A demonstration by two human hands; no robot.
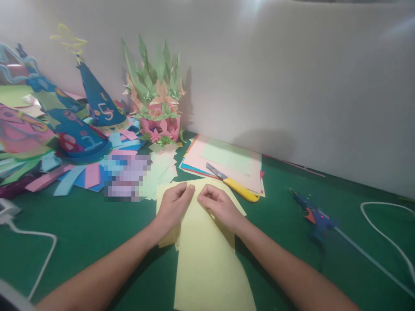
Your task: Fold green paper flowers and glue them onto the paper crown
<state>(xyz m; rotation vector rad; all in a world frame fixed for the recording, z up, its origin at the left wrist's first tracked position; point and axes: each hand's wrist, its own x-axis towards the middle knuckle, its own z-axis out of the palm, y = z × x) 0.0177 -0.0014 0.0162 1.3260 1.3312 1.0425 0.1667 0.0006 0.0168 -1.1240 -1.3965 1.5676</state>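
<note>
A long pale yellow sheet of paper [210,268] runs from between my hands toward me, its near end reaching the bottom of the view. My left hand [175,207] pinches its far end, thumb pressed against the curled fingers. Close by on the right, my right hand [222,207] is closed in a similar pinch at the same end, a small gap apart from the left. More yellow sheets lie under both hands. Just beyond the right hand, a yellow utility knife [241,190] rests with its blade pointing to the upper left.
Stacked coloured paper [231,155] lies behind the knife. A blue glue gun [319,220] with a glue stick sits right, near a white cable [384,229]. At left stand blue cone hats [99,97], a paper-flower piece [158,99] and scattered strips on the green table [106,242].
</note>
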